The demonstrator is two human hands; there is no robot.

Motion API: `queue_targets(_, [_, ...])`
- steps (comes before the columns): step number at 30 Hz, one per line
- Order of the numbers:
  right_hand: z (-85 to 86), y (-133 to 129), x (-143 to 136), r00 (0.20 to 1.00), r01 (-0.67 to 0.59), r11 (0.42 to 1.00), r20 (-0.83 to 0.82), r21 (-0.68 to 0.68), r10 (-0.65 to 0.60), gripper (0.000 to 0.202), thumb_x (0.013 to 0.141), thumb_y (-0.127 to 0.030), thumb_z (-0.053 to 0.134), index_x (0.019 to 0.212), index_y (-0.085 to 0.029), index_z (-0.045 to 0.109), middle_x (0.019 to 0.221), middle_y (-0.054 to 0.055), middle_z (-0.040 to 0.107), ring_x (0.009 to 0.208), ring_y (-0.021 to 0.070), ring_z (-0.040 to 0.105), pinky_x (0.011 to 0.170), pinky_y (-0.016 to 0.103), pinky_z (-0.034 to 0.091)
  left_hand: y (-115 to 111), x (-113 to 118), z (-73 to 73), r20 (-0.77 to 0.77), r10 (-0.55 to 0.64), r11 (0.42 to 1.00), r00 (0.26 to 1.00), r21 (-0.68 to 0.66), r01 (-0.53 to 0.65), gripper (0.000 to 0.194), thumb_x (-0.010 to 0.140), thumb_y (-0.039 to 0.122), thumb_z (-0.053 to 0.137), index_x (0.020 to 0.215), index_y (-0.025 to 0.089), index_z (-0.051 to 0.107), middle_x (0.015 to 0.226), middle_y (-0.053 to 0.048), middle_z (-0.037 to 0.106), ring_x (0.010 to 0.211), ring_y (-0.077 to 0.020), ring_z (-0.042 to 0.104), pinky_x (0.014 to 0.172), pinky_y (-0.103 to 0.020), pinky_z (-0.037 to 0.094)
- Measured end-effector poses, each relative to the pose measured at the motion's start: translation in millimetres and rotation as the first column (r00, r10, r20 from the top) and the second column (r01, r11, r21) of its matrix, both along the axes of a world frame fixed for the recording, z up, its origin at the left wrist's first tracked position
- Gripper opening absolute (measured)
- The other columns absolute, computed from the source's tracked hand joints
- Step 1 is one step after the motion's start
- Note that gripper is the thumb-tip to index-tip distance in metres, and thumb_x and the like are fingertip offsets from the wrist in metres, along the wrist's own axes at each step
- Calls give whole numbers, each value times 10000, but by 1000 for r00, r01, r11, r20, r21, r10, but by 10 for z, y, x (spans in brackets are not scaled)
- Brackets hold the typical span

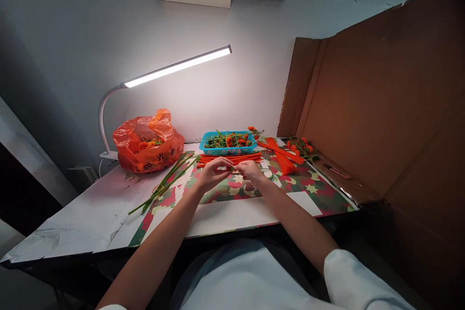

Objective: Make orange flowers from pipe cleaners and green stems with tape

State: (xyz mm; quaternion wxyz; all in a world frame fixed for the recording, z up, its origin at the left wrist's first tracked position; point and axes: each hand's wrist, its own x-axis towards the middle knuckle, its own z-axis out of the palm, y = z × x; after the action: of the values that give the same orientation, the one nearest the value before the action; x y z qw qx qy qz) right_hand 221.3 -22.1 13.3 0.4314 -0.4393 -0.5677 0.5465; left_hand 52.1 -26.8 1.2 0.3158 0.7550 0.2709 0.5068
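Observation:
My left hand [215, 173] and my right hand [251, 171] meet over the middle of the table. Their fingers are pinched around something small and green between the fingertips, too small to name. Just behind them lies a row of orange-red sticks [250, 157]. A roll of pale green tape [268, 173] rests beside my right hand. Beyond the sticks stands a blue basket [227, 151] of green stems and orange flowers. Long green stems [165, 186] lie to the left of my left hand.
An orange plastic bag [145, 162] holding flowers sits at the back left by a lit lamp [178, 67]. At the right are crossed orange bundles [283, 157], orange flowers [300, 147], a cutter [337, 171] and a tall cardboard sheet [381, 92].

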Motion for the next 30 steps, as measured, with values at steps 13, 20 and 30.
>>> queue_targets(13, [-64, -69, 36, 897, -61, 566, 295, 822, -330, 85, 774, -220, 578, 731, -187, 644, 683, 17, 591, 674, 147, 523, 630, 261, 389, 76, -64, -37, 155, 13, 896, 988, -440, 57, 433, 647, 377, 754, 1021, 182, 657, 990, -83, 683, 834, -204, 658, 762, -356, 542])
queue_targets(20, [-10, -6, 128, 937, -32, 537, 212, 843, -276, 417, 692, -307, 744, 1087, -243, 629, 960, 38, 631, 920, 206, 549, 831, 344, 435, 94, -90, -49, 294, 1, 883, 956, -449, 137, 452, 668, 312, 758, 1090, 202, 639, 1032, -83, 686, 862, -201, 664, 823, -361, 523])
queue_targets(30, [-94, 15, 67, 947, -10, 560, 187, 828, -260, 146, 798, -334, 645, 873, -216, 689, 861, 39, 642, 851, 192, 543, 783, 323, 411, 71, -60, -49, 226, 52, 905, 973, -423, 50, 421, 633, 334, 780, 1005, 172, 670, 813, -50, 716, 780, -184, 663, 777, -331, 515])
